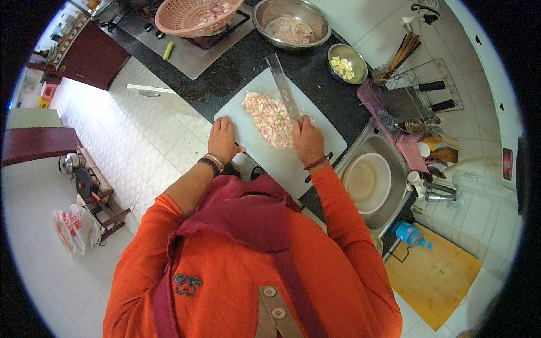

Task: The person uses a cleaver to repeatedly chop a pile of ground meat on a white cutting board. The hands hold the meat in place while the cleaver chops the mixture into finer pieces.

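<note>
A white plastic cutting board (pixel 291 173) lies on the dark speckled counter with a heap of minced meat (pixel 268 118) on it. My right hand (pixel 308 137) is closed around the handle of a cleaver (pixel 281 84), which is mostly hidden by the fingers. The blade reaches away from me along the meat's right side, seen nearly edge-on. At the board's left edge rests my left hand (pixel 222 138), holding nothing, its thumb pointing toward the board.
Beyond the board stand a steel bowl of minced meat (pixel 259 22), a small steel bowl of garlic cloves (pixel 364 69) and a pink colander (pixel 177 19) on the stove. To the right, a sink (pixel 395 169) holds a white basin (pixel 382 192); a wall rack (pixel 448 72) stands nearby.
</note>
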`<state>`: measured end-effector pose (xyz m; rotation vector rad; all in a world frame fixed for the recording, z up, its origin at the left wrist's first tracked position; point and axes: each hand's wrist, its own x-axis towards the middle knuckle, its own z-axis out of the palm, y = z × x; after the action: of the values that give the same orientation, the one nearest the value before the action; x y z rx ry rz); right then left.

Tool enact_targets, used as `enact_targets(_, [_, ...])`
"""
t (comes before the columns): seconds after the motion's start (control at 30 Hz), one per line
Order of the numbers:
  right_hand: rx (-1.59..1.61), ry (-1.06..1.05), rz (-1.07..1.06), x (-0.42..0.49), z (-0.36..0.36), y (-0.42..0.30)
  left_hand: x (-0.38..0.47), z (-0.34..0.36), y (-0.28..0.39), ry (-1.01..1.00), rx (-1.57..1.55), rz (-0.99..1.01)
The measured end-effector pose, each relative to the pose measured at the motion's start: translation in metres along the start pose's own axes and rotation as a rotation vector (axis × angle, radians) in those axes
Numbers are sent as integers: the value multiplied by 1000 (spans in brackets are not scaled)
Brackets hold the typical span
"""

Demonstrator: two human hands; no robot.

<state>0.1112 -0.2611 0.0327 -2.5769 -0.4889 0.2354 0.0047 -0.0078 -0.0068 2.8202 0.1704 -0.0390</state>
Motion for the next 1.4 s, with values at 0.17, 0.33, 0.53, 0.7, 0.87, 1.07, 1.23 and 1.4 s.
enact_targets(0.17, [-86, -156, 79, 2, 5, -3, 3, -2, 0, -19, 12, -16])
enact_targets(0.33, [29, -37, -21, -4, 1, -3, 0, -1, 2, -28, 17, -18])
enact_targets(0.53, [-11, -268, 89, 1, -3, -14, 2, -4, 2, -47, -3, -40])
enact_targets(0.7, [-14, -84, -80, -1, -6, -12, 1, -4, 4, -30, 25, -29])
enact_targets(0.87, [-43, -54, -41, -3, 3, -17, 1, -2, 2, -51, 9, -34])
enact_targets(1.07, [-46, -127, -102, 6, -3, -19, 1, -1, 2, -38, -9, -25])
enact_targets(1.23, [54, -24, -163, 1, 3, -19, 1, 0, 1, -34, -10, -27])
enact_targets(1.4, [-17, -136, -58, 2, 23, -12, 1, -3, 2, -46, 3, -26])
